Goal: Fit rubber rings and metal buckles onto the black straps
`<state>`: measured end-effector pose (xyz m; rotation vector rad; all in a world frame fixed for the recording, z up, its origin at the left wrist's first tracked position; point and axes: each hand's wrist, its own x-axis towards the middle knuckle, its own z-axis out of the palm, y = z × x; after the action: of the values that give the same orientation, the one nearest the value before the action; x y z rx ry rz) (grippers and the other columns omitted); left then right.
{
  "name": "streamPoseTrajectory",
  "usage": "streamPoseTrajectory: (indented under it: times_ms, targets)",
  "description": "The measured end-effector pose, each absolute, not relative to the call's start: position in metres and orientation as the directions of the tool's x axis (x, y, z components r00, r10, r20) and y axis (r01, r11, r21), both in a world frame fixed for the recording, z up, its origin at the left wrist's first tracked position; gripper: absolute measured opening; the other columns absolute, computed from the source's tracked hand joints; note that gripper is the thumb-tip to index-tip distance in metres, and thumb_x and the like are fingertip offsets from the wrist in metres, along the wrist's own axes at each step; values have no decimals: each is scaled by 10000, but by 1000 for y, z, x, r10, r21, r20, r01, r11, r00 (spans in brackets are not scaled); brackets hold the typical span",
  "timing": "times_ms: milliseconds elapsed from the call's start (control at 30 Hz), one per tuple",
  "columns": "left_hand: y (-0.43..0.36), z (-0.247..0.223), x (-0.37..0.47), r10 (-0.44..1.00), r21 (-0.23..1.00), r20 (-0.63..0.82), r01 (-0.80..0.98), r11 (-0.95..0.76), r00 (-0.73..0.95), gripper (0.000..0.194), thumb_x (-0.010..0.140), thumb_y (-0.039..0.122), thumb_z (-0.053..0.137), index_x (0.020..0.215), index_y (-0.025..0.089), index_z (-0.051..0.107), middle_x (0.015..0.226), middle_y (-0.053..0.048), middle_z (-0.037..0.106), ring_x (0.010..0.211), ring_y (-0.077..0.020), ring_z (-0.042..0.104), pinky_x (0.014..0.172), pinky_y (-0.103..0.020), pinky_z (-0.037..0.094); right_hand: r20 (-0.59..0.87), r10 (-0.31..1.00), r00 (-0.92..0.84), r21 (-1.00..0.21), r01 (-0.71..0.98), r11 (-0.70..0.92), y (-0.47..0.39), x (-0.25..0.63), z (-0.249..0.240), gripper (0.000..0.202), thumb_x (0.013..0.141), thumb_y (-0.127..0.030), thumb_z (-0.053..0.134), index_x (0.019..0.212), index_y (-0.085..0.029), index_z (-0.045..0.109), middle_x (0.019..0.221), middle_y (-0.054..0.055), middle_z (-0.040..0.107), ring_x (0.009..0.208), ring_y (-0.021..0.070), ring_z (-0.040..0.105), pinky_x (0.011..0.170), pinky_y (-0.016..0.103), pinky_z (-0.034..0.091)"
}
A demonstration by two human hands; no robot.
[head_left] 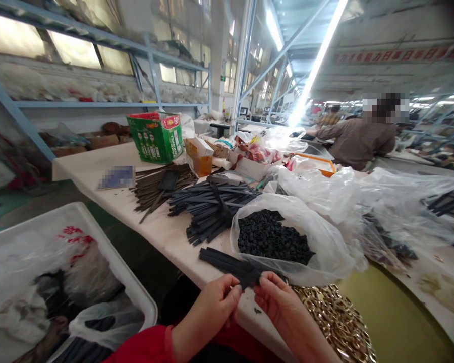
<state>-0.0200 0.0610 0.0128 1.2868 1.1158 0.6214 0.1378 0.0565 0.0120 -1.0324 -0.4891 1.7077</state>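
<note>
My left hand point(224, 298) and my right hand point(274, 295) are close together at the table's front edge, fingers pinched around a small dark piece point(251, 278) between them. Just behind the hands lies a short stack of black strips point(221, 259), partly overlapped by the dark piece. An open clear plastic bag point(327, 254) full of small black pieces point(270, 237) stands behind my right hand. Gold metal rings point(335, 315) are heaped to the right of that hand. Farther back, a large pile of dark strips point(208, 201) sits beside brownish strips point(155, 189).
A white bin point(130, 282) with bags stands at lower left. On the table point(87, 161) are a green box point(155, 138), an orange-and-white box point(199, 156) and plastic bags point(336, 191). A person point(363, 138) is at the back right.
</note>
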Motion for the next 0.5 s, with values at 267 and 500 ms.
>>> streamPoseTrajectory:
  times_ms: [267,500]
  targets:
    - [26,35,-24,930,879,-111,471,-73,350,230,868,279,370,806,181,569,566,25,525,514,-114,469,494,-205,291,-345,935,-80,-690,-653,-310,28,137,2,136,654,-225,767,725,-215,651,648,-63,648,563,58,580,556,135,493]
    - [6,41,-18,946,729,-12,650,-213,323,239,862,259,381,732,186,567,590,22,538,546,-120,497,523,-211,289,-364,928,-79,-679,-659,-322,0,136,13,352,599,-271,798,922,-188,682,689,-6,696,600,85,614,575,154,503]
